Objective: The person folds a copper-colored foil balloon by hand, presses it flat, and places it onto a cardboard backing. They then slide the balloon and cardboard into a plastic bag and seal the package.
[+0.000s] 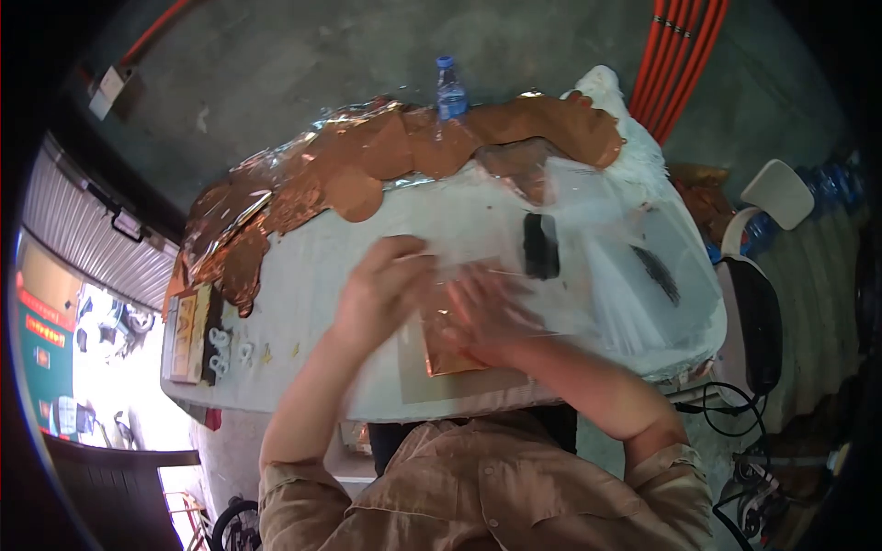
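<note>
My left hand (390, 280) is raised over the table's middle with its fingers curled in together. Whatever they may pinch is too blurred to make out. Beside it, my right hand (485, 308) lies with fingers stretched over a shiny copper-coloured sheet (450, 356), smeared by motion. Part of that sheet is hidden under the hand and forearm. A thin tan board or card (415, 378) sits beneath it. Right of my hands are a black strip (541, 246) and a stack of clear plastic bags (625, 294), with a dark mark (656, 274) showing on them.
Copper-coloured foil pieces (354, 195) line the far edge of the white-covered table (303, 344), around a water bottle (450, 90). A box (191, 332) and small white pieces (219, 351) are at left. A chair (749, 321) and cables (735, 404) stand at right.
</note>
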`<state>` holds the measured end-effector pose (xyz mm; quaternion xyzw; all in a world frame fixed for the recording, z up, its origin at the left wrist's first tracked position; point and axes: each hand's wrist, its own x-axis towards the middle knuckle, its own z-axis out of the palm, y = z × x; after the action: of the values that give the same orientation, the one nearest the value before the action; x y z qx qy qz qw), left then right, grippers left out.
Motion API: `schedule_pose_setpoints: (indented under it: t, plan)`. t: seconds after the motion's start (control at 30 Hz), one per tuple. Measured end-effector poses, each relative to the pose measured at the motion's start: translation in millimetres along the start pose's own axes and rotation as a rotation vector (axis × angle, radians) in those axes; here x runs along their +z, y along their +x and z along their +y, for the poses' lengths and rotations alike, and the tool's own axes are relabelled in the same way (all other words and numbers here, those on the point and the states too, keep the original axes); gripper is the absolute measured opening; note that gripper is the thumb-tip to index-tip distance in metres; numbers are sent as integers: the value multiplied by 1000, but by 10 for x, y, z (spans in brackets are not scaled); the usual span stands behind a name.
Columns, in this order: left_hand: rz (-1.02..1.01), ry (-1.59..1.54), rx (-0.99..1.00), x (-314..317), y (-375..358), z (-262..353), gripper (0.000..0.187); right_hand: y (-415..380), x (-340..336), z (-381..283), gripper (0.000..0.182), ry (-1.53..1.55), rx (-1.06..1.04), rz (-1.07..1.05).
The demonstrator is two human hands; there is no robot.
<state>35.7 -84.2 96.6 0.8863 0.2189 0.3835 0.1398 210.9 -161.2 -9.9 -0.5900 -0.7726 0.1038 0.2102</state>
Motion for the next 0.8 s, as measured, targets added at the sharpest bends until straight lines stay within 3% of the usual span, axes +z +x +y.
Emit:
schedule_pose_setpoints:
  t: [0.1, 0.27, 0.33, 0.43, 0.53, 0.6, 0.63, 0.67, 0.8]
  plan:
    - [-34, 25, -252, -494, -590, -312, 19, -29, -102, 32, 69, -115, -69, -31]
    - [-110, 39, -499, -865, -1334, -496, 19, -38, -111, 35, 68, -154, -97, 38]
    - [-292, 342, -285, -1011, -1449, -565, 24, -37, -126, 31, 68, -142, -103, 18]
    - [-369, 626, -270, -1237, -1455, -564, 29, -42, -137, 32, 69, -174, -87, -6]
    - [-294, 755, -306, -1292, -1390, -542, 33, -42, -133, 42, 69, -182, -82, -10]
    - [-225, 377, -360, -1033, -1327, -393, 31, -38, -135, 36, 69, -191, -100, -2]
    - [-238, 262, -239, -840, -1328, -380, 29, -34, -135, 34, 69, -192, -92, -10]
    - [-265, 123, -290, -712, -1210, -174, 28, -36, -140, 33, 69, -194, -80, -18]
    - [-317, 179, -277, -551, -1337, -49, 30, -38, -161, 22, 69, -189, -72, -36]
